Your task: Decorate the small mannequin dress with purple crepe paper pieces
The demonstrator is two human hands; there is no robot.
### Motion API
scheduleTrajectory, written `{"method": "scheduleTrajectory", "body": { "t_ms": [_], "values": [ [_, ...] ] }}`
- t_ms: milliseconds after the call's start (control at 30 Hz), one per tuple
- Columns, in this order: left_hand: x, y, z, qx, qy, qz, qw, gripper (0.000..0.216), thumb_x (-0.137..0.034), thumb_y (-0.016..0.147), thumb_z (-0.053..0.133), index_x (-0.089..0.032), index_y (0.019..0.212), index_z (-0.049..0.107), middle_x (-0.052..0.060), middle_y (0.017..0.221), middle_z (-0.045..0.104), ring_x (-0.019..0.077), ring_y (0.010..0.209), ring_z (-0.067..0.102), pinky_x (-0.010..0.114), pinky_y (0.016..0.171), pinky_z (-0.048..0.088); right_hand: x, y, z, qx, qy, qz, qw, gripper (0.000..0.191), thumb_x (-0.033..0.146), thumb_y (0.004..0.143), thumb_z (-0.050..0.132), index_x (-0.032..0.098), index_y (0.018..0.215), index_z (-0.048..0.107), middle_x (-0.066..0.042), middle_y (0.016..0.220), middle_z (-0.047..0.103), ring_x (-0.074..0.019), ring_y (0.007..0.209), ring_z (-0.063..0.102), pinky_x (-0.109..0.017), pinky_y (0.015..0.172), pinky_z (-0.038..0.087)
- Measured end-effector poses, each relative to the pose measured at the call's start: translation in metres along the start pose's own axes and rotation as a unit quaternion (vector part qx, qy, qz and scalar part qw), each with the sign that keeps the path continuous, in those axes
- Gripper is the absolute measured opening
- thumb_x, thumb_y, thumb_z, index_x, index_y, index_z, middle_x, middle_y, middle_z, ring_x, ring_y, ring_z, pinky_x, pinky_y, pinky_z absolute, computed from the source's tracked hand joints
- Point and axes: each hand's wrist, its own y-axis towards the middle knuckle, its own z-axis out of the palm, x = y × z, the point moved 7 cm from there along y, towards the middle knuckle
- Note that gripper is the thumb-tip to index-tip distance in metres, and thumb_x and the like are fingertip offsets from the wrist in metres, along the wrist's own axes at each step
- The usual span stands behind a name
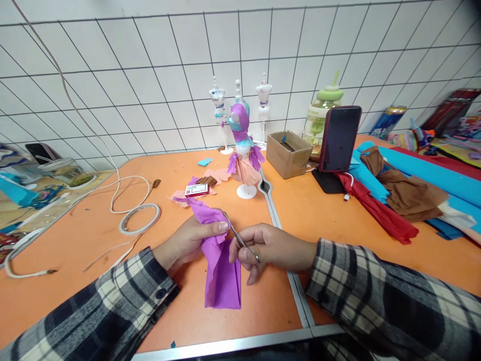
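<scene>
Near the front of the orange table, my left hand [195, 231] pinches a sheet of purple crepe paper [225, 291] between thumb and fingers. Its folded lower part hangs down toward the tabletop. Small metal scissors [240, 239] are in my right hand [259, 245], with the fingers at the handle loops. The blades point up and left, right at the paper beside my left thumb. Whether the blades are parted I cannot make out. Beyond my hands stands a mini dress form [244, 145] wearing a purple and blue top and a peach paper skirt with purple ruffles.
Paper scraps and a small red-and-white box [197, 190] lie behind my left hand. A tape roll [140, 219] and white cable are to the left. A cardboard box [288, 155], a phone on a stand [340, 140] and coloured crepe paper [409, 185] occupy the right side.
</scene>
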Motion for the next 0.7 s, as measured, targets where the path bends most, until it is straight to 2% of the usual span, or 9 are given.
{"method": "scheduleTrajectory", "body": {
  "t_ms": [67, 233, 367, 533, 633, 700],
  "values": [
    [0.0009, -0.0002, 0.0013, 0.007, 0.001, -0.006, 1.0, 0.031, -0.034, 0.064, 0.086, -0.013, 0.067, 0.063, -0.001, 0.059, 0.059, 0.0103, 0.053, 0.05, 0.022, 0.05, 0.04, 0.0005, -0.0004, 0.0014, 0.008, 0.012, -0.002, 1.0, 0.06, 0.068, 0.068, 0.077, 0.014, 0.091, 0.065, 0.003, 0.074, 0.054, -0.008, 0.063, 0.058, -0.024, 0.06, 0.058],
    [0.0004, -0.0002, -0.0015, -0.014, -0.011, -0.004, 1.0, 0.034, -0.035, 0.061, 0.088, -0.014, 0.064, 0.062, -0.002, 0.057, 0.057, 0.0094, 0.051, 0.049, 0.021, 0.048, 0.038, 0.0013, -0.0007, -0.0007, -0.006, -0.006, -0.006, 1.0, 0.056, 0.065, 0.069, 0.079, 0.014, 0.088, 0.064, 0.006, 0.064, 0.051, -0.0058, 0.055, 0.053, -0.022, 0.057, 0.056],
    [0.0021, -0.0004, 0.0021, 0.012, 0.001, -0.013, 1.0, 0.033, -0.036, 0.063, 0.087, -0.013, 0.066, 0.063, -0.001, 0.059, 0.058, 0.0098, 0.053, 0.05, 0.021, 0.05, 0.039, -0.0002, -0.0006, 0.0021, 0.017, 0.017, 0.0, 1.0, 0.061, 0.068, 0.069, 0.077, 0.014, 0.094, 0.066, 0.003, 0.075, 0.055, -0.0078, 0.064, 0.058, -0.023, 0.059, 0.057],
    [0.0018, -0.0007, -0.0008, -0.004, -0.004, -0.009, 1.0, 0.035, -0.036, 0.061, 0.088, -0.013, 0.066, 0.062, -0.002, 0.058, 0.057, 0.0091, 0.053, 0.049, 0.021, 0.049, 0.038, -0.0004, -0.0004, -0.0005, 0.0, -0.005, 0.001, 1.0, 0.057, 0.065, 0.068, 0.078, 0.014, 0.088, 0.063, 0.006, 0.064, 0.052, -0.0053, 0.055, 0.055, -0.022, 0.06, 0.057],
    [0.0025, -0.0002, 0.0025, 0.025, 0.004, -0.01, 1.0, 0.035, -0.038, 0.063, 0.087, -0.013, 0.066, 0.061, -0.002, 0.058, 0.056, 0.0091, 0.052, 0.049, 0.021, 0.049, 0.038, -0.0012, -0.0003, 0.0018, 0.016, 0.019, -0.001, 1.0, 0.06, 0.066, 0.068, 0.078, 0.014, 0.092, 0.065, 0.003, 0.075, 0.056, -0.0076, 0.064, 0.06, -0.022, 0.06, 0.057],
    [0.0026, 0.0004, 0.0029, 0.035, 0.009, -0.006, 0.999, 0.036, -0.038, 0.064, 0.086, -0.013, 0.065, 0.06, -0.002, 0.057, 0.055, 0.0086, 0.051, 0.047, 0.021, 0.048, 0.037, -0.0014, -0.0001, 0.002, 0.017, 0.015, -0.003, 1.0, 0.059, 0.066, 0.068, 0.078, 0.014, 0.091, 0.064, 0.004, 0.073, 0.056, -0.0072, 0.062, 0.059, -0.021, 0.06, 0.057]
  ]
}}
